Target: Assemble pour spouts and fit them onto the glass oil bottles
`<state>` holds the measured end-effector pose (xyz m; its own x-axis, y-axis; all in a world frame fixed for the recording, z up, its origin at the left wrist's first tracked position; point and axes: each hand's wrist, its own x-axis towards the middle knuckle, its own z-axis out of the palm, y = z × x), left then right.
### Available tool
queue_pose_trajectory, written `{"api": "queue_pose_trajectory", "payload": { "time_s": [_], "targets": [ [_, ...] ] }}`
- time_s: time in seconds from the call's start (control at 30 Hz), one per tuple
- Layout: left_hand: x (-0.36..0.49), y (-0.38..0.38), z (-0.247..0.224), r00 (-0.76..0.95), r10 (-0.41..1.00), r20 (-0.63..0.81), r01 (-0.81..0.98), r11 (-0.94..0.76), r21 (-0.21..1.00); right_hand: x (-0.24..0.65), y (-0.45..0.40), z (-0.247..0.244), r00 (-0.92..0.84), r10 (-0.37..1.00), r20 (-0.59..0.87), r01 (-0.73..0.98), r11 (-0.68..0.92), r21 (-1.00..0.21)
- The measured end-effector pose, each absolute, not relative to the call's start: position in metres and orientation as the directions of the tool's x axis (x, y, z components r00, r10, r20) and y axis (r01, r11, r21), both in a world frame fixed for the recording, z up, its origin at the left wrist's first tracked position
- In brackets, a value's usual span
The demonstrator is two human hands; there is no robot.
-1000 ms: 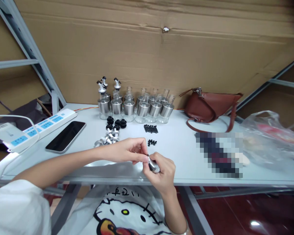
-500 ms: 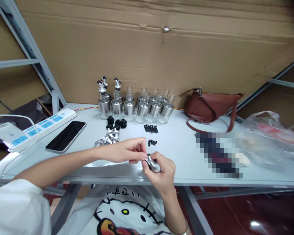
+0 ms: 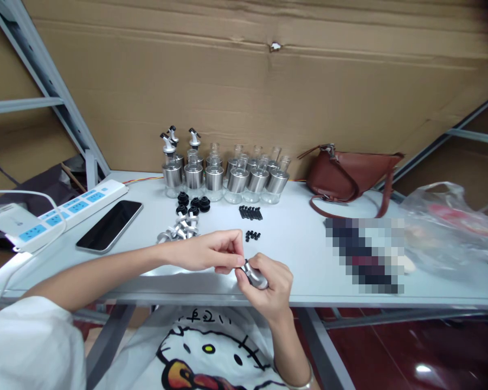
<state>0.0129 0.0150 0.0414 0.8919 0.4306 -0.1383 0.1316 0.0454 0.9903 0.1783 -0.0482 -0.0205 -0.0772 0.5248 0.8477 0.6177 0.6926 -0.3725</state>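
Note:
My right hand (image 3: 270, 281) is wrapped round a silver metal spout piece (image 3: 256, 276) near the table's front edge. The fingertips of my left hand (image 3: 222, 252) pinch at the upper left end of that piece, where a small black part shows; what they grip is too small to make out. Behind my left hand lie silver spout pieces (image 3: 181, 227) and black stoppers (image 3: 194, 205). Small black levers (image 3: 250, 213) are laid in a row, and tiny black caps (image 3: 252, 235) sit in front of them.
Glass bottles with metal bands (image 3: 238, 180) stand at the back, some with pourers. A phone (image 3: 109, 226) and a power strip (image 3: 67, 214) lie left. A brown bag (image 3: 350, 176), a blurred patch and a plastic bag (image 3: 447, 227) are right.
The silver piece has tilted a little in my right hand, its upper end lower and closer to my left fingertips. My left hand has barely moved.

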Motion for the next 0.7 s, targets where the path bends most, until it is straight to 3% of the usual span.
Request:
{"api": "queue_pose_trajectory", "payload": {
  "time_s": [0.7],
  "targets": [
    [0.0131,0.0168,0.0379,0.894,0.427,-0.137,0.133,0.039,0.990,0.1767,-0.0488,-0.0211,-0.032,0.510,0.859,0.653,0.662,-0.369]
  ]
}}
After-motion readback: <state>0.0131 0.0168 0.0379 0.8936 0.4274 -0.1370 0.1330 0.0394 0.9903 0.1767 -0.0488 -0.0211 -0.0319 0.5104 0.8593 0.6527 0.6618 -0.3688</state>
